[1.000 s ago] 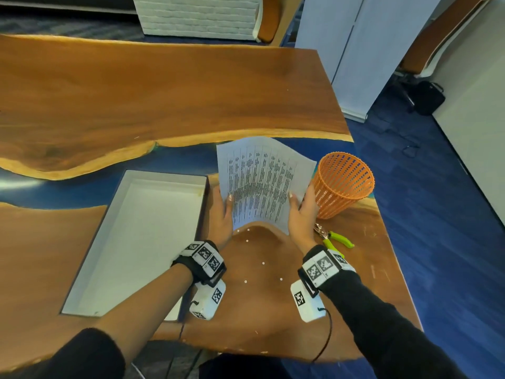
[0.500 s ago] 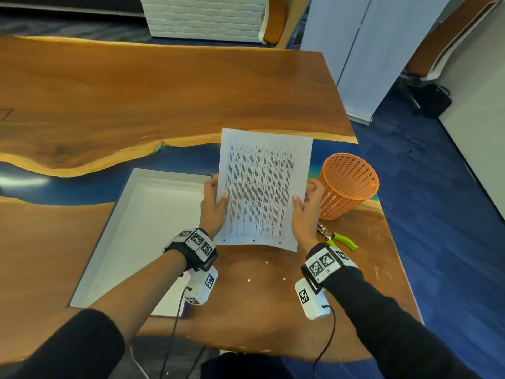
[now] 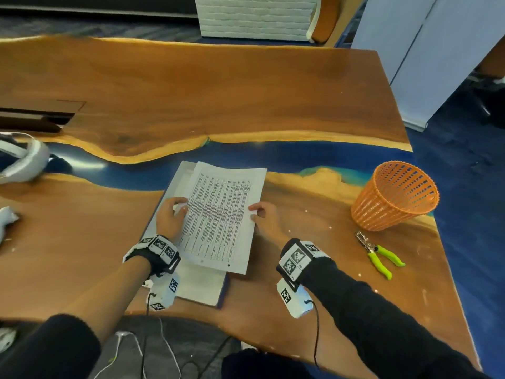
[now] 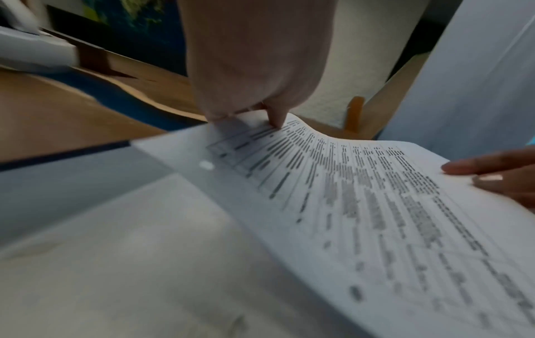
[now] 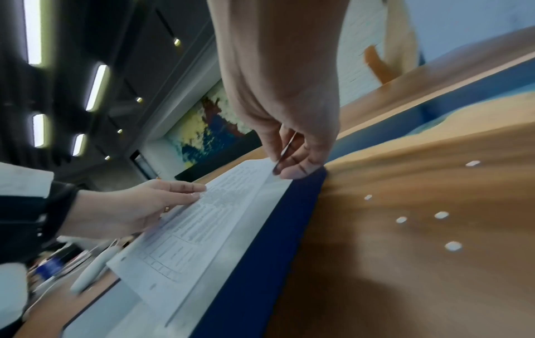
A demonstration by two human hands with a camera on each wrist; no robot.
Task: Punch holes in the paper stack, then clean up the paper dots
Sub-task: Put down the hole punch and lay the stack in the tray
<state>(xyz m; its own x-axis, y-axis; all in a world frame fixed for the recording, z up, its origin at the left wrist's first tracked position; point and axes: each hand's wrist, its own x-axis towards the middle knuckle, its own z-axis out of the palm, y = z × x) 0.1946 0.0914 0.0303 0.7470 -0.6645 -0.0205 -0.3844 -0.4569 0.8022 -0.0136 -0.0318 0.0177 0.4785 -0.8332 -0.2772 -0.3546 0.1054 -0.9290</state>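
The printed paper stack (image 3: 221,214) lies tilted over the shallow white tray (image 3: 203,289), with punched holes along its near edge. My left hand (image 3: 181,207) pinches the stack's left edge and my right hand (image 3: 254,210) pinches its right edge. In the left wrist view the left hand (image 4: 269,119) grips the paper stack (image 4: 376,205) above the tray floor (image 4: 115,251). In the right wrist view the right hand (image 5: 285,163) holds the paper stack (image 5: 202,228) over the tray's blue wall (image 5: 275,228). White paper dots (image 5: 453,246) lie scattered on the wood (image 3: 330,227).
An orange mesh basket (image 3: 396,195) stands at the right, close to the table edge. A green-handled hole punch (image 3: 379,254) lies in front of it. A white headset (image 3: 21,162) sits at the far left. Blue floor lies beyond the table's right edge.
Both hands carried the paper stack leftward, from upright beside the tray to lying low over it. The dots, punch and basket stayed in place.
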